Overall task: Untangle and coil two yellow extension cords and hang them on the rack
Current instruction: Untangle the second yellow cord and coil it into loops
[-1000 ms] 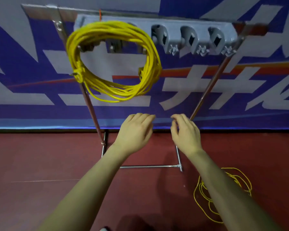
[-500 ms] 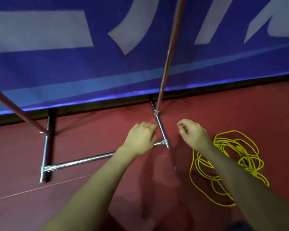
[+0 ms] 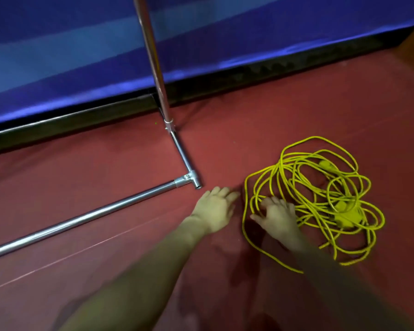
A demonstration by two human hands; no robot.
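Observation:
A tangled yellow extension cord (image 3: 320, 187) lies in a loose heap on the red floor at the right, its yellow plug ends (image 3: 347, 215) inside the heap. My right hand (image 3: 276, 215) reaches over the heap's left side with fingers spread, low over the strands; contact cannot be told. My left hand (image 3: 215, 207) hovers just left of the cord, fingers straight, holding nothing. Only the rack's lower frame shows: an upright pole (image 3: 153, 58) and a floor bar (image 3: 86, 218). The rack's top and the other cord are out of view.
A blue banner wall (image 3: 81, 56) with a black base strip runs across the back. The rack's metal foot and corner joint (image 3: 189, 180) lie on the floor just left of my left hand. Red floor extends around the cord.
The view dropped from the rack's top, where one coiled cord hung, to the floor. Both hands moved down and right to the tangled cord; the right hand now reaches over it.

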